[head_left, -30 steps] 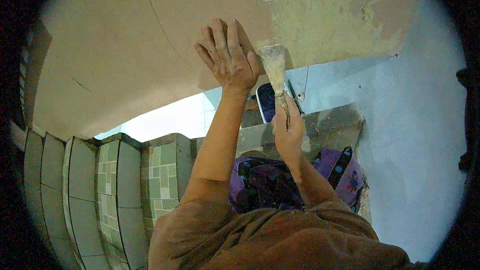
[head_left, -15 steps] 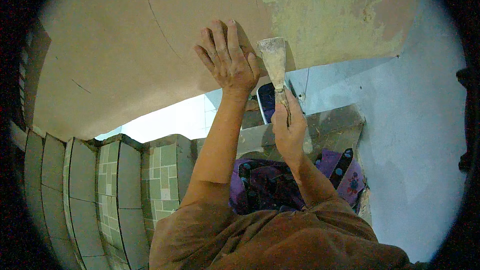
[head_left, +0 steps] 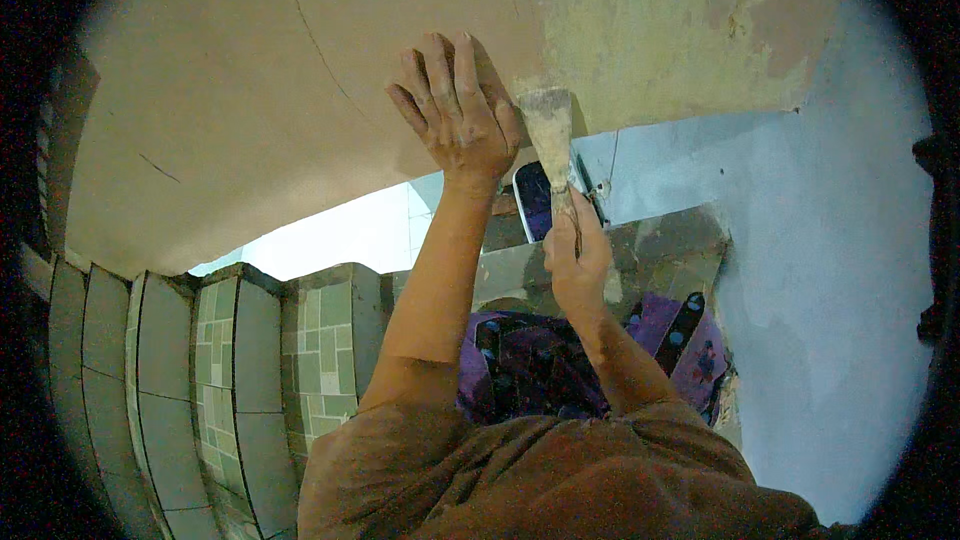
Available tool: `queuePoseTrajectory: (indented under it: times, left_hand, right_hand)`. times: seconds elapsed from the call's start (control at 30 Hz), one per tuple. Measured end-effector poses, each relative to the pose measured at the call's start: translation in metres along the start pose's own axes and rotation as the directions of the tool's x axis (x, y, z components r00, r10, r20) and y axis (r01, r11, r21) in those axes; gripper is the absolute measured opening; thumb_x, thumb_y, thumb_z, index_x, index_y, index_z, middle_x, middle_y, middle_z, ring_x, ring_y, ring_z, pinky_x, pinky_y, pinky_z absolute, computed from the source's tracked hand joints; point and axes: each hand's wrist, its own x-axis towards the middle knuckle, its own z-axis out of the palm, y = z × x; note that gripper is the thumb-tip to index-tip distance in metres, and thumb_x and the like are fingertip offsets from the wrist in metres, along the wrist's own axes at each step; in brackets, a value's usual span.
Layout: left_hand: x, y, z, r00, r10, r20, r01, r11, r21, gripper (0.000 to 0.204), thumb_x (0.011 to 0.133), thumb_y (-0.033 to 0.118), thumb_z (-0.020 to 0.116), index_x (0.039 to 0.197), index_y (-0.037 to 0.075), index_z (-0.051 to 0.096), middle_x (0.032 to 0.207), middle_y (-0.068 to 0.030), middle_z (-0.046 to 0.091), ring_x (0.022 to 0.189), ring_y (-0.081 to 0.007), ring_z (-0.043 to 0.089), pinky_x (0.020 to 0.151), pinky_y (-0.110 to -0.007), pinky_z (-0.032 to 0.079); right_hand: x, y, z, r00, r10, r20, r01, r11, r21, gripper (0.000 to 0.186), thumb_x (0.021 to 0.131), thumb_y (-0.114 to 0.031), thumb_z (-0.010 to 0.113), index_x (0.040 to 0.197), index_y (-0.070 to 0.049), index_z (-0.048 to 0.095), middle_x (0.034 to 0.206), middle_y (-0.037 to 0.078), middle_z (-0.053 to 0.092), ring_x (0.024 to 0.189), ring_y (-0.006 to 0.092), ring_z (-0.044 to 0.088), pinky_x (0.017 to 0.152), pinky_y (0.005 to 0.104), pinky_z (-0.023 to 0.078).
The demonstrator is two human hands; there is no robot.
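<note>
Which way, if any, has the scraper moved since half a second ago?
Yes, downward in view: the scraper's blade tip is nearer the lower edge of the plastered surface.

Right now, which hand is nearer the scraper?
Right: the right hand grips the scraper by its handle; the left hand is spread against the tan surface, left of the scraper.

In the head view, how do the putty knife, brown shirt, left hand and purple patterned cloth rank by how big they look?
1. brown shirt, though being near the camera likely helps
2. purple patterned cloth, partly hidden
3. left hand, spread open
4. putty knife, partly covered by the right hand
</note>
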Motion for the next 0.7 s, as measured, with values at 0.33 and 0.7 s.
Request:
queuePoseTrajectory:
  times: [0.33,0.7]
  left_hand:
    - [0.001,0.000,0.001,1.000,0.016,-0.022,-0.017,1.000,-0.007,0.060,0.081,0.026,0.043,0.138,0.008,0.041,0.146,-0.0165,0.034,0.139,-0.0390,0.021,0.112,-0.057,0.002]
    - [-0.002,0.002,0.002,1.000,0.004,-0.002,-0.004,1.000,-0.025,0.063,0.077,0.023,0.047,0.138,0.009,0.041,0.145,-0.0163,0.037,0.139,-0.0381,0.022,0.113,-0.057,0.001]
  right_hand:
    - [0.003,0.007,-0.003,0.986,-0.166,-0.012,0.164,0.983,-0.080,0.035,0.095,-0.013,0.049,0.125,0.005,0.049,0.091,0.014,0.062,0.078,0.0163,0.057,0.069,0.0298,0.048]
    - [0.003,0.013,0.000,0.972,-0.235,0.014,0.235,0.972,0.002,0.037,0.097,-0.013,0.045,0.128,0.005,0.046,0.068,0.000,0.047,0.056,0.0059,0.042,0.049,0.0224,0.035]
